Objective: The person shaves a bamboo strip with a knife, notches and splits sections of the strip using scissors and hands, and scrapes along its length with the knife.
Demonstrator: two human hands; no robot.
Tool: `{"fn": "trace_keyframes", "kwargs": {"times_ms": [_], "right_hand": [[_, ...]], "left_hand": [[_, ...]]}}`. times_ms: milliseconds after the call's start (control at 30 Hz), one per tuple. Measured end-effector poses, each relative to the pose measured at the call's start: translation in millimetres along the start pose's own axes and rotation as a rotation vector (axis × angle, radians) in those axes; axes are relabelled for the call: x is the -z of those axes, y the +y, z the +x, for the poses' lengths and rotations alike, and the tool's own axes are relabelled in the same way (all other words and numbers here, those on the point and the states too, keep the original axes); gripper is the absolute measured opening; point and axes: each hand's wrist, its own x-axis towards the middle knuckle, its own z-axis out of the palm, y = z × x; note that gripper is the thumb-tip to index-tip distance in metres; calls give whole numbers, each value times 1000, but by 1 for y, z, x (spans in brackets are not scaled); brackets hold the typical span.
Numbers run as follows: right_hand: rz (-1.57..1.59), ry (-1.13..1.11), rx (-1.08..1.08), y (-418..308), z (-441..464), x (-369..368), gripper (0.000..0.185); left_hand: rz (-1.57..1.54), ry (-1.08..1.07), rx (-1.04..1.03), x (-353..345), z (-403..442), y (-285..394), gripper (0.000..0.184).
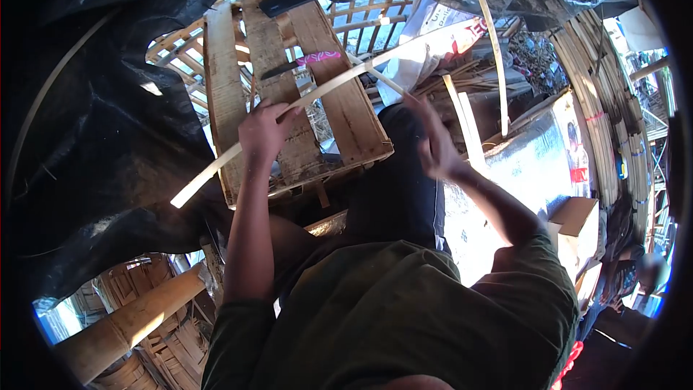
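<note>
My left hand (263, 133) is closed around a long, pale bamboo strip (336, 81) that slants across a wooden slatted crate (332, 119). The strip's near end sticks out at lower left, and its far end reaches toward upper right. On the right, my right hand (437, 141) is slightly blurred, with its fingers closed on the lower end of a thin pale stick (379, 76). The stick's upper end meets or passes by the strip; I cannot tell which. On the slats lies a dark, blade-like tool (281, 70) with a pink-patterned wrap (317, 58).
A dark flat object (289, 1) rests on the crate's far end. Black plastic sheeting (108, 130) hangs at left. Bundled bamboo strips (595, 101) stand at right, near a cardboard box (577, 218). A thick bamboo pole (137, 321) crosses lower left. Another person (639, 274) is at the right edge.
</note>
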Motion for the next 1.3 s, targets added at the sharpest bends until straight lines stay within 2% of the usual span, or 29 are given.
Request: {"fn": "trace_keyframes", "kwargs": {"times_ms": [67,100,167,200,267,333,400,433,467,533,567,600,667,733,800,833,900,933,967,1033,1100,1133,1200,1233,1267,1300], "right_hand": [[7,-164,-8,0,-51,-6,72],[11,-164,-12,3,-68,-3,72],[-171,-545,143,12,-94,1,75],[-172,-538,136,24,-96,1,75],[-151,-709,366,65,-79,10,76],[-138,-740,326,112,-53,25,73],[-648,-755,-189,116,-17,41,65],[-710,-721,-306,142,-2,48,62],[-680,-599,-365,173,6,51,60],[-574,-354,-349,177,24,49,56],[-515,-198,-398,148,33,44,49],[-514,-203,-400,121,33,39,49],[-146,-132,-341,74,10,26,62],[-53,-141,-130,58,-40,3,61],[-126,-351,-127,24,-78,3,58],[-128,-348,-128,33,-82,6,58],[-204,-584,193,69,-84,9,64],[-163,-647,211,89,-73,11,73],[-89,-663,167,107,-63,16,75],[-385,-619,123,149,-46,17,72],[-593,-587,-274,168,-25,9,68],[-594,-586,-264,187,-15,6,68],[-328,-383,-919,214,7,0,66],[-230,-288,-740,217,14,1,70],[-230,-288,-728,195,26,5,70],[-40,-267,-662,157,36,8,70]], "left_hand": [[15,-37,49,2,2,1,37],[10,-10,26,1,1,0,38],[21,-5,30,0,1,-2,39],[25,4,28,-2,2,-1,40],[31,13,17,-3,2,0,40],[45,29,9,-2,3,1,41],[34,5,39,-2,1,1,41],[38,9,39,-2,0,2,41],[59,17,31,-2,0,3,41],[81,21,28,-1,-1,3,41],[78,18,30,-1,-1,3,41],[74,15,31,-2,0,4,41],[66,26,-3,-8,0,-5,39],[64,45,-42,-9,1,-6,38],[81,86,-53,-6,0,-1,39],[79,87,-57,-6,1,0,39],[36,65,-49,-8,2,-2,38],[35,72,-50,-8,3,-2,38],[40,65,-49,-8,2,-2,38],[49,68,-48,-7,2,-1,38],[88,73,-58,-5,0,1,36],[91,80,-55,-5,-2,1,36],[92,133,-143,-6,-3,0,32],[98,142,-140,-5,-3,-1,32],[87,110,-126,-5,-3,-1,30],[75,79,-108,-5,-2,0,29]]}}
